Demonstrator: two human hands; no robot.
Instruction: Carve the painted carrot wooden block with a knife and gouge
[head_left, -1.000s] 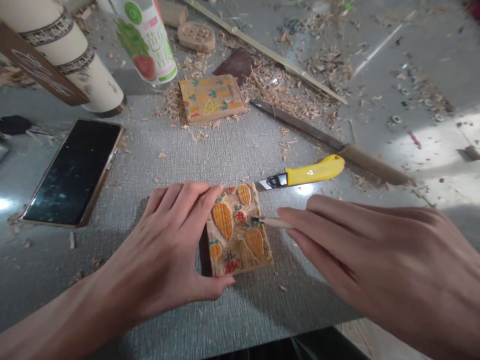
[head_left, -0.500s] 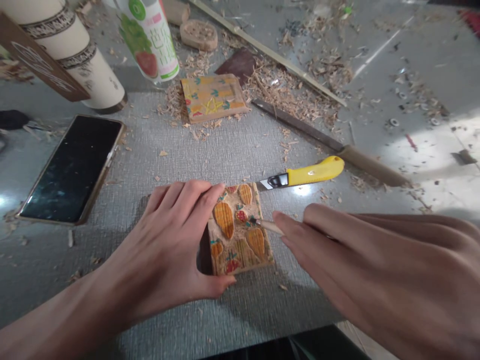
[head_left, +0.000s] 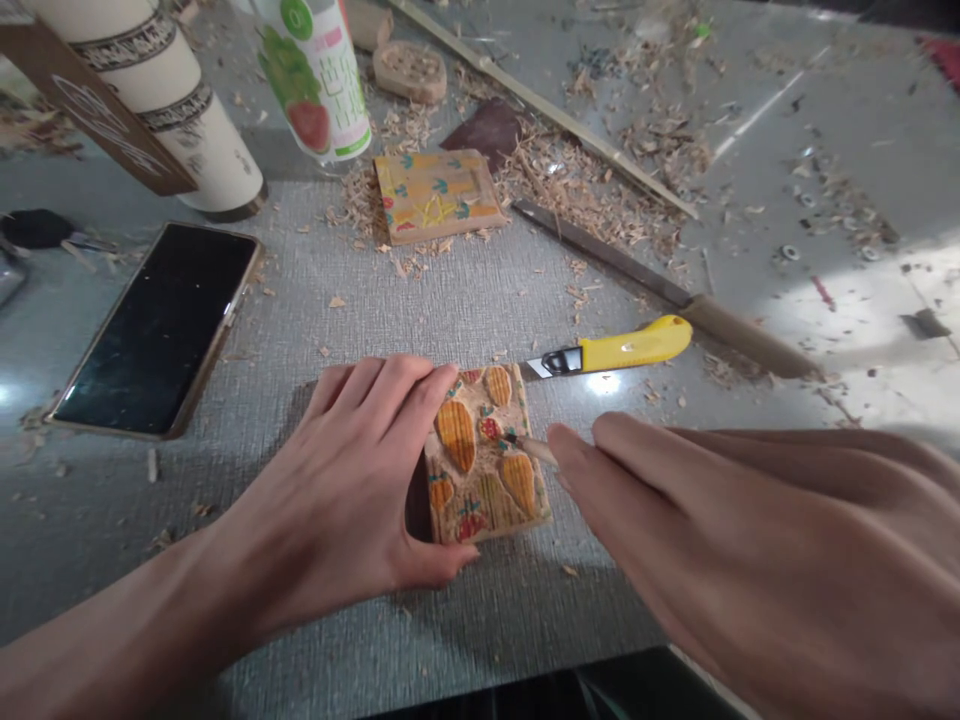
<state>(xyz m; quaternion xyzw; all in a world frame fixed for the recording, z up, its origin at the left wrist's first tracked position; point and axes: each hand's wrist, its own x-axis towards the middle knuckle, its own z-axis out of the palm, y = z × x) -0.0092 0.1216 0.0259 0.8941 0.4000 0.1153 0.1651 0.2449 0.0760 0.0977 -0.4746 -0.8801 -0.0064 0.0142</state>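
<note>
One painted wooden block (head_left: 491, 490) lies on the worktop (head_left: 375, 300), just toward six o'clock from the view's centre. The left hand (head_left: 360, 450) grips it with fingers (head_left: 409, 378) spread wide from the thumb (head_left: 439, 563), which rests at its seven o'clock corner. The right hand (head_left: 690, 510) pinches a slim tool (head_left: 541, 452), fingers drawn together, tip at the block's face. A yellow knife (head_left: 634, 345) lies toward two o'clock.

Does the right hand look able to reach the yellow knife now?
Probably: the yellow knife lies near the right hand with its handle uncovered, though that hand holds a thin tool.
</note>
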